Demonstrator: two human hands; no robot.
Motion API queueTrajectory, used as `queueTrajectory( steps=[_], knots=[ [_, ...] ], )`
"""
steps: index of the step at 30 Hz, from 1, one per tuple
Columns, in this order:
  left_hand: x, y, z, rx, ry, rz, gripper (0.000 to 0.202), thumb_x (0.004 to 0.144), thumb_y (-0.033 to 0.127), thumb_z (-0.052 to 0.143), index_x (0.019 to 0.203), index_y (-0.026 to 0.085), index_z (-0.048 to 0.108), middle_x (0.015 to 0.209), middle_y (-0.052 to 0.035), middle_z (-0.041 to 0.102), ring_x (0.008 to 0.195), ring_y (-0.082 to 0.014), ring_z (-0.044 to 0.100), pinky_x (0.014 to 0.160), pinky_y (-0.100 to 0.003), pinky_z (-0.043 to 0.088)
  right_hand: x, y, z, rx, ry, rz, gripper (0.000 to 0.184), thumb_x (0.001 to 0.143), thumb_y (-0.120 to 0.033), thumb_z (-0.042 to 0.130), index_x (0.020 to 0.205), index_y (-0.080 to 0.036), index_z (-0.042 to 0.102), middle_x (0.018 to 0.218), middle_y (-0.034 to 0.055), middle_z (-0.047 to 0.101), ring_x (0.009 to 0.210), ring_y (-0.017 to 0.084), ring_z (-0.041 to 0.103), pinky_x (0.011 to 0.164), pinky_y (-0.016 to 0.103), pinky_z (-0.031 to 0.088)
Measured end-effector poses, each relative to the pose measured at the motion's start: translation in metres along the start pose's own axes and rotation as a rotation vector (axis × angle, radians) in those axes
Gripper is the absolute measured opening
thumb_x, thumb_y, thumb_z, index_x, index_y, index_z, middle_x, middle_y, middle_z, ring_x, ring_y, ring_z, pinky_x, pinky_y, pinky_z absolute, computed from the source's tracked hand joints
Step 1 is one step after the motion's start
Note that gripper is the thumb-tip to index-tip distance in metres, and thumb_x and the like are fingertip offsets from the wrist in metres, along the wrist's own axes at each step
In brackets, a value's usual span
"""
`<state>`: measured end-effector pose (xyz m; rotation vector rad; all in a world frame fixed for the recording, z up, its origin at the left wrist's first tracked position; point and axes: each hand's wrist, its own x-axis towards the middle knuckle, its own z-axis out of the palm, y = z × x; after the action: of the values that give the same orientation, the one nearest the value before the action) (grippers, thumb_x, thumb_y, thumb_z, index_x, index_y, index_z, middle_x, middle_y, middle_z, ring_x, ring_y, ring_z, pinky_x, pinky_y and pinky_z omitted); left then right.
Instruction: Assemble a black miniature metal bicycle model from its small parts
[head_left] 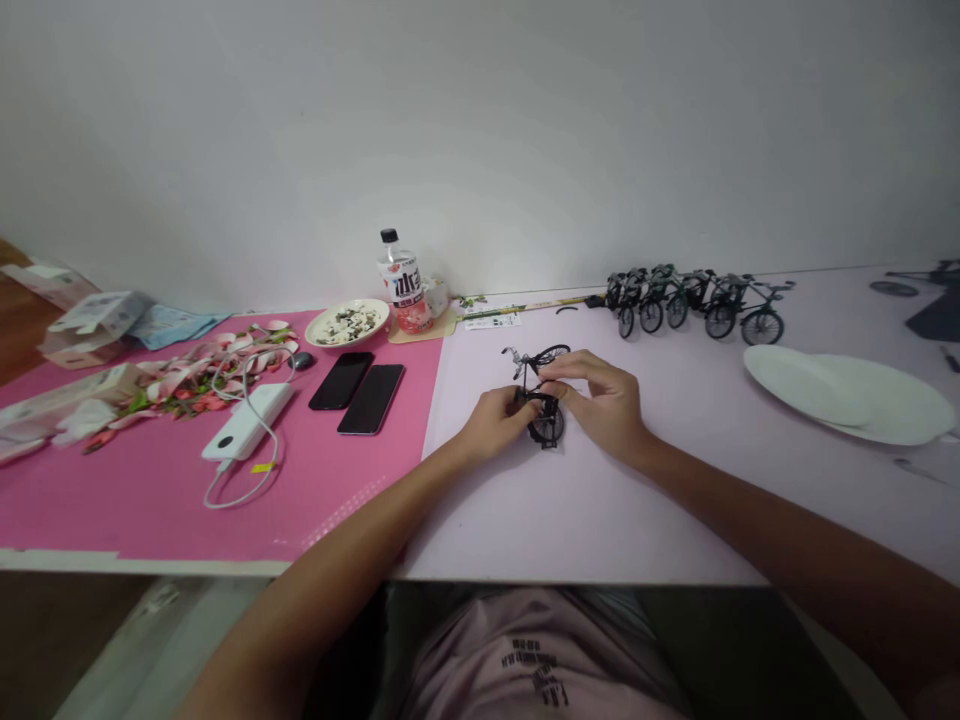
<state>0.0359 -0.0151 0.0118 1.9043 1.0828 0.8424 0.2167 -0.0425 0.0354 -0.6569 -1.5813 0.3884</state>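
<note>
A small black model bicycle (549, 424) is between my hands at the middle of the pale lilac tabletop (540, 530). Its handlebar points to the far left and its rear wheel with the rack is closest to me. My left hand (499, 420) pinches the rear part from the left, thumb against the frame near the wheel. From the right, my right hand (600, 395) grips the middle of the frame between thumb and fingers. The fingertips hide part of the bicycle, and any small part between them cannot be made out.
Several finished-looking model bicycles (679, 295) stand in a row by the wall. White plates (885, 400) lie at right. On the pink left side are two phones (371, 398), a white power strip (251, 420), a bowl (347, 323), a bottle (405, 285) and artificial petals (195, 375).
</note>
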Motion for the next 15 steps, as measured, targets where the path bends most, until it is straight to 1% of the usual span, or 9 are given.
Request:
queueTrajectory(
  steps=[2,4,7,8,10,12,13,15],
  knots=[
    [-0.0003,0.0007,-0.0001,-0.004,-0.004,0.005,0.034,0.089,0.048,0.061,0.078,0.016,0.064,0.073,-0.0027,0.065,0.070,-0.0176,0.058,0.067,-0.029,0.047,0.0003,-0.0011,0.0003,0.004,-0.017,0.019,0.010,0.094,-0.029,0.072,0.099,-0.031,0.081,0.092,0.0029,0.078,0.089,0.023,0.072,0.085,0.044,0.059],
    [-0.0007,0.0018,-0.0001,-0.018,-0.005,0.005,0.034,0.089,0.047,0.061,0.080,0.015,0.065,0.073,-0.0034,0.067,0.070,-0.0177,0.059,0.067,-0.029,0.048,0.0006,-0.0027,0.0005,-0.005,-0.014,0.030,0.013,0.099,-0.032,0.066,0.099,-0.030,0.079,0.092,0.0032,0.078,0.090,0.023,0.072,0.085,0.044,0.058],
    [-0.0013,0.0035,0.0000,-0.049,-0.009,-0.002,0.033,0.090,0.047,0.061,0.082,0.015,0.065,0.075,-0.0043,0.068,0.070,-0.0178,0.060,0.067,-0.030,0.049,0.0009,-0.0042,-0.0012,-0.056,0.062,0.010,0.017,0.102,-0.034,0.060,0.101,-0.028,0.075,0.091,0.0042,0.074,0.089,0.022,0.069,0.085,0.042,0.056],
    [-0.0014,0.0040,0.0000,-0.053,-0.011,-0.003,0.033,0.090,0.047,0.061,0.082,0.015,0.065,0.075,-0.0043,0.068,0.070,-0.0178,0.060,0.068,-0.030,0.049,0.0011,-0.0043,-0.0023,-0.089,0.067,0.004,0.019,0.103,-0.035,0.057,0.103,-0.027,0.074,0.091,0.0048,0.071,0.089,0.022,0.068,0.084,0.042,0.056],
    [-0.0017,0.0046,0.0000,-0.045,-0.009,0.001,0.033,0.089,0.047,0.061,0.081,0.015,0.065,0.074,-0.0039,0.068,0.070,-0.0177,0.060,0.067,-0.030,0.049,0.0016,-0.0039,-0.0048,-0.170,0.009,0.007,0.026,0.106,-0.037,0.048,0.108,-0.026,0.071,0.093,0.0062,0.067,0.088,0.022,0.064,0.082,0.041,0.054],
    [-0.0019,0.0047,0.0000,-0.028,-0.001,0.012,0.033,0.089,0.047,0.061,0.081,0.015,0.065,0.073,-0.0035,0.067,0.069,-0.0173,0.059,0.066,-0.029,0.048,0.0021,-0.0027,-0.0065,-0.248,-0.109,0.034,0.028,0.107,-0.038,0.044,0.111,-0.024,0.068,0.096,0.0072,0.065,0.087,0.022,0.062,0.079,0.040,0.052],
    [-0.0020,0.0046,0.0001,-0.019,0.003,0.021,0.034,0.090,0.047,0.060,0.081,0.015,0.065,0.073,-0.0033,0.066,0.068,-0.0169,0.058,0.065,-0.029,0.047,0.0021,-0.0019,-0.0068,-0.284,-0.163,0.050,0.026,0.106,-0.038,0.046,0.110,-0.024,0.068,0.097,0.0072,0.065,0.087,0.023,0.061,0.079,0.039,0.051],
    [-0.0023,0.0042,0.0004,0.002,0.008,0.036,0.035,0.091,0.047,0.058,0.079,0.015,0.064,0.073,-0.0030,0.066,0.067,-0.0161,0.057,0.064,-0.028,0.045,0.0019,0.0004,-0.0060,-0.359,-0.243,0.062,0.018,0.102,-0.036,0.055,0.100,-0.023,0.068,0.093,0.0065,0.065,0.087,0.023,0.060,0.079,0.039,0.050]
  ],
)
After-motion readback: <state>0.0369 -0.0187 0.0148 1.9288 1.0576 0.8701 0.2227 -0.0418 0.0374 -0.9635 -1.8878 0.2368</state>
